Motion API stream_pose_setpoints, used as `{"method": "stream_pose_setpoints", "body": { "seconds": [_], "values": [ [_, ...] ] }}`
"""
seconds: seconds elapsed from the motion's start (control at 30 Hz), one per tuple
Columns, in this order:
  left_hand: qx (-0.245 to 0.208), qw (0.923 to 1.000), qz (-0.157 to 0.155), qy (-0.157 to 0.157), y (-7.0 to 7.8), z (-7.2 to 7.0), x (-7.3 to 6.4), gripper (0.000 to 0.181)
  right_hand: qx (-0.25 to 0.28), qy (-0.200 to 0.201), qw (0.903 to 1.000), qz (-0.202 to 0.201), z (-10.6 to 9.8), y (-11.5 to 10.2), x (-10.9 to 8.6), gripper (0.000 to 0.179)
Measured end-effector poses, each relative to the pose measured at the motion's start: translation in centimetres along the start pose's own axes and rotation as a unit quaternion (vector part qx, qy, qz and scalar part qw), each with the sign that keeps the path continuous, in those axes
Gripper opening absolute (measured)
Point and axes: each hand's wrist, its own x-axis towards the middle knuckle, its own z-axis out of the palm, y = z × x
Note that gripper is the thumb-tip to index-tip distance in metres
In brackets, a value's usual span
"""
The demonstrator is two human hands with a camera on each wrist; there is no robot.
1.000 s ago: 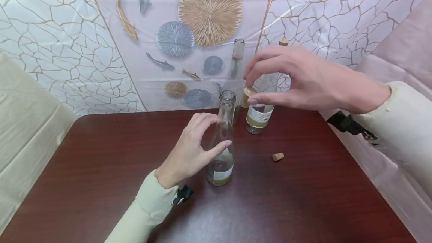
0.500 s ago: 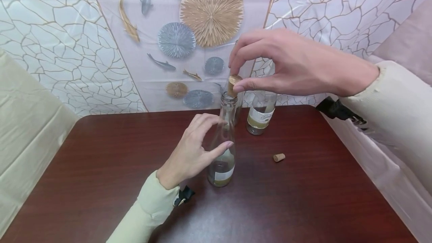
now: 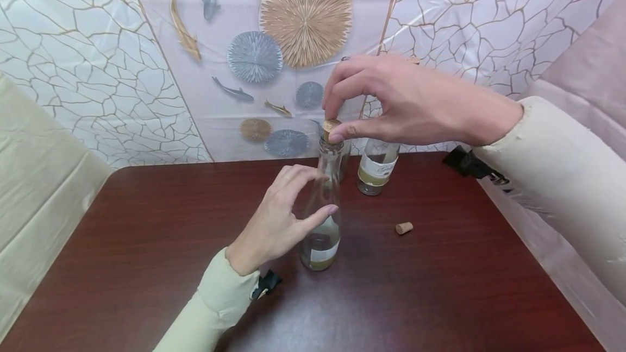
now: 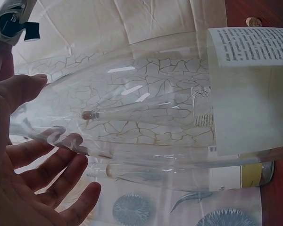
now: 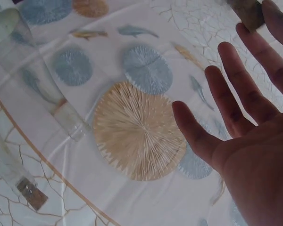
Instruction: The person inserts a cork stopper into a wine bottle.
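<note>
A clear glass bottle (image 3: 320, 232) with a white and olive label stands upright near the middle of the table. My left hand (image 3: 280, 216) curves round its upper body, thumb on the near side and fingers on the far side; in the left wrist view, fingertips (image 4: 75, 140) show at the glass. Above it, my right hand (image 3: 386, 99) pinches a cork (image 3: 331, 126) between thumb and fingers, right at the bottle's mouth. In the right wrist view this cork (image 5: 249, 13) appears at the top edge, with the other fingers spread.
A loose cork (image 3: 404, 228) lies right of the bottle on the dark red table (image 3: 171, 265). Behind stand a labelled bottle (image 3: 377, 170), with a cork (image 5: 32, 194) in its neck, and another bottle (image 5: 52, 94). A patterned cloth (image 3: 146, 69) hangs behind the table.
My right hand has moved left with the cork, bringing it from beside the bottle onto its mouth. The left hand and the bottle stay in place.
</note>
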Motion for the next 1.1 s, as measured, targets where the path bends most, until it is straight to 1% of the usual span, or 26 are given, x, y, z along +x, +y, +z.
{"method": "stream_pose_setpoints", "body": {
  "seconds": [0.23,0.43,0.67,0.9,1.0,1.1],
  "values": [
    [0.001,1.0,0.0,-0.001,0.14,-0.1,0.09,0.042,0.014,0.006,0.9999,-0.008,0.33,0.1,-0.04,0.012],
    [0.004,1.0,0.004,0.001,0.28,-0.23,0.22,0.041,0.006,0.001,1.0,-0.003,0.23,-0.02,0.02,0.013],
    [0.004,1.0,0.005,0.007,0.34,-0.33,0.38,0.041,-0.001,-0.005,0.9999,-0.009,0.11,0.01,0.29,0.012],
    [0.003,1.0,0.005,0.004,0.27,-0.28,0.43,0.04,0.009,-0.009,0.9999,0.001,0.26,-0.01,0.24,0.014],
    [0.001,1.0,0.002,0.004,0.23,-0.27,0.35,0.041,0.005,-0.013,0.9999,0.008,0.19,-0.22,0.31,0.013],
    [0.0,1.0,-0.005,-0.003,0.23,-0.22,0.19,0.041,-0.008,-0.018,0.9996,0.021,0.0,-0.52,0.17,0.01]
  ]
}}
